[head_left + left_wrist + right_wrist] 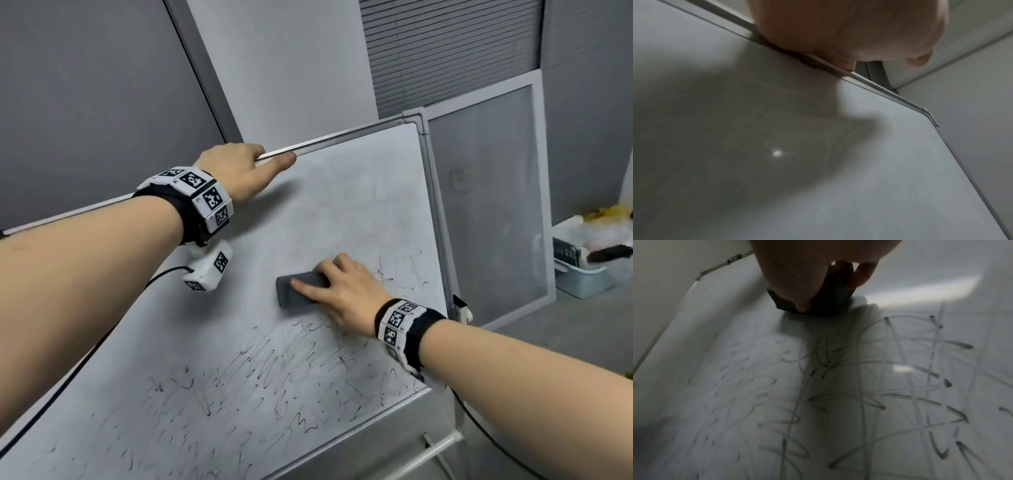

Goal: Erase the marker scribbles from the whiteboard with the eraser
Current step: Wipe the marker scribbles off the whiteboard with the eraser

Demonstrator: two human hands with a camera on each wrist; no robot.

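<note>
- Both forearms are bare, with no sleeves in sight.
- The left wrist band (191,202) is black, faced with white tiles bearing black square-patterned markers.
- A white camera block (209,270) with like markers hangs beneath it, trailing a black cable (85,356).
- The right wrist band (407,329) matches.

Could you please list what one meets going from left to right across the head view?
Left hand gripping the whiteboard's top edge → dark grey rectangular eraser → right hand holding it → pale blue plastic bin.
</note>
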